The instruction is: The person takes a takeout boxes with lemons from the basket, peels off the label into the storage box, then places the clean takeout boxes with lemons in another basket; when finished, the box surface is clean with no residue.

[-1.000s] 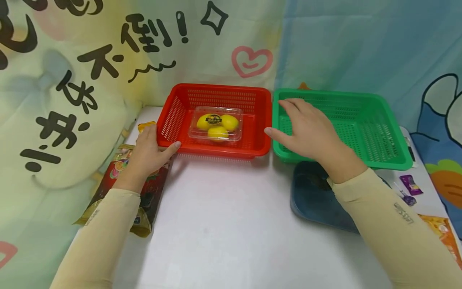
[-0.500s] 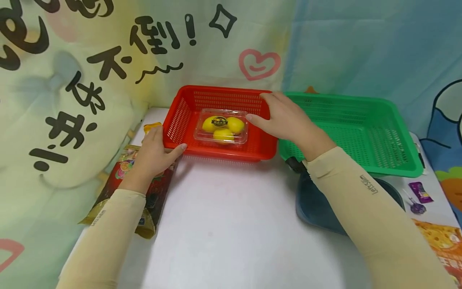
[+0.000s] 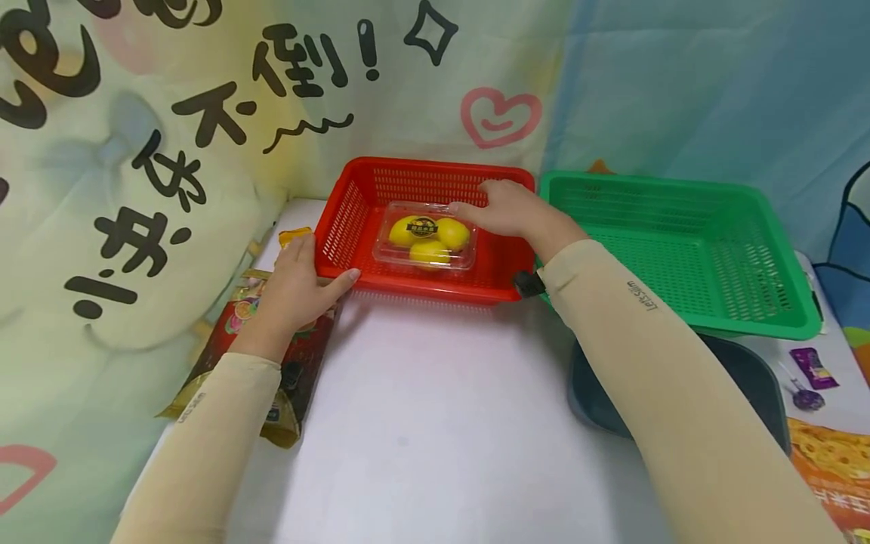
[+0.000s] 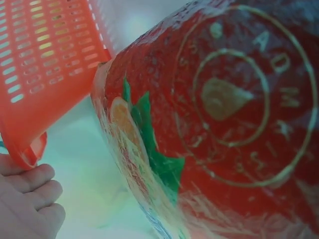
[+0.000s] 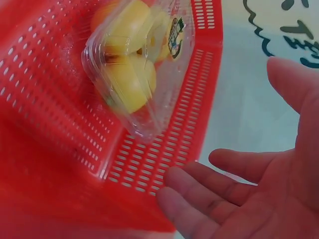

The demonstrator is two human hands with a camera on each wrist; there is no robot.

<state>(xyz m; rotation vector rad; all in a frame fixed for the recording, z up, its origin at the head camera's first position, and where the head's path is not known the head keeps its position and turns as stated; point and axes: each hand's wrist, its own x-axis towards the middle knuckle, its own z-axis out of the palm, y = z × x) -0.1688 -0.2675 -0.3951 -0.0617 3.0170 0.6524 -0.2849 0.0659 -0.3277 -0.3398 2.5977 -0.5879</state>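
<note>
My left hand (image 3: 295, 291) holds the front left corner of the red plastic basket (image 3: 435, 287), its thumb over the front rim; in the left wrist view its fingertips bend at the basket's corner. Inside the basket lies a clear plastic box (image 3: 424, 238) with yellow fruits and a dark label on its lid. My right hand (image 3: 510, 208) reaches over the basket's right side, thumb close to the box's right end. Spread fingers show on that right hand (image 5: 239, 194) in the right wrist view, with a gap between them and the box.
A dark red and gold food bag (image 3: 224, 325) lies under my left forearm. The green basket (image 3: 680, 234) stands right of the red one, behind a dark blue tray (image 3: 748, 378). A purple lollipop (image 3: 807, 399), purple packet (image 3: 813, 368) and orange snack bag (image 3: 832, 468) lie at right.
My right hand has moved left from the green basket's edge into the red basket, toward the fruit box. The left hand keeps its place on the corner. The head view has shifted slightly.
</note>
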